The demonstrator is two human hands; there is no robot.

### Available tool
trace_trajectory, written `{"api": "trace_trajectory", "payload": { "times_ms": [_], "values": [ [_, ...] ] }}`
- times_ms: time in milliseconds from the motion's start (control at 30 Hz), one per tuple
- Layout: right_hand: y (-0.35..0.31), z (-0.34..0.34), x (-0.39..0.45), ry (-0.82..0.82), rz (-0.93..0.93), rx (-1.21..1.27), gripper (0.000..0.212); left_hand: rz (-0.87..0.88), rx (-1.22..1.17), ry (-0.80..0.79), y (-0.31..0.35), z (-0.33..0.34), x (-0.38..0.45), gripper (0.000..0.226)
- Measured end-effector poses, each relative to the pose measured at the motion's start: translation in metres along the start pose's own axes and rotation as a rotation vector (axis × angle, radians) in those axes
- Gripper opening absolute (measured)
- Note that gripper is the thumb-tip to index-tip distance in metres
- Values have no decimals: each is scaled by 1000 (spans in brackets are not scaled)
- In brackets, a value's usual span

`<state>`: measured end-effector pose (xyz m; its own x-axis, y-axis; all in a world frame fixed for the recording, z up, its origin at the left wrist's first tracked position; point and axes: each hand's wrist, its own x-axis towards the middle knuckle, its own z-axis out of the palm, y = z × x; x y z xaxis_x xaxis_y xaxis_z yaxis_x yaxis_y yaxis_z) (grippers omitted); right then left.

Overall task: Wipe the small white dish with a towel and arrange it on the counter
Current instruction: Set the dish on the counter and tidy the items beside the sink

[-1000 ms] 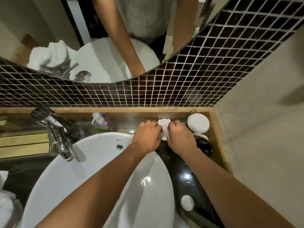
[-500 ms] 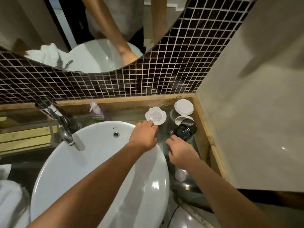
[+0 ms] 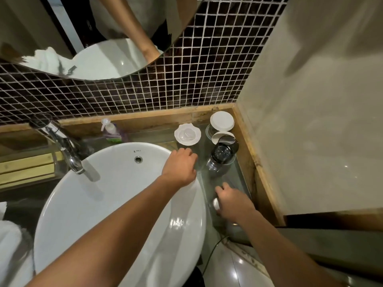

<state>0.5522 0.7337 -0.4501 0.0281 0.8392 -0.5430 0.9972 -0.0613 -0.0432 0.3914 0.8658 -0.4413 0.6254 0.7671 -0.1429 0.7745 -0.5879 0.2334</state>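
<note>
Dim, warm indoor light — bright glare spots on the white basin (image 3: 116, 204), soft shadows on the right wall (image 3: 321, 100), wide-angle bending at edges.

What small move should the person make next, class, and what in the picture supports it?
Probably draw both hands back. The small white dish already sits on the counter behind the sink, and neither the left hand nor the right hand touches it. Whether the right hand holds the small white object beside it is unclear.

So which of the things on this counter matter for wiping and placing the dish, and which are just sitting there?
Job: small white dish, left hand, right hand, towel.

Lying about: soap bottle, lidded jar, dark glass, faucet, basin.
</note>
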Motion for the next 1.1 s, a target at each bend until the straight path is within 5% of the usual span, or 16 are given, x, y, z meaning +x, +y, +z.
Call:
{"api": "trace_trajectory", "payload": {
  "times_ms": [1100],
  "values": [
    [-36, -116, 160, 407, -153, 38, 46, -233, -168, 96, -80, -14, 54, 32]
  ]
}}
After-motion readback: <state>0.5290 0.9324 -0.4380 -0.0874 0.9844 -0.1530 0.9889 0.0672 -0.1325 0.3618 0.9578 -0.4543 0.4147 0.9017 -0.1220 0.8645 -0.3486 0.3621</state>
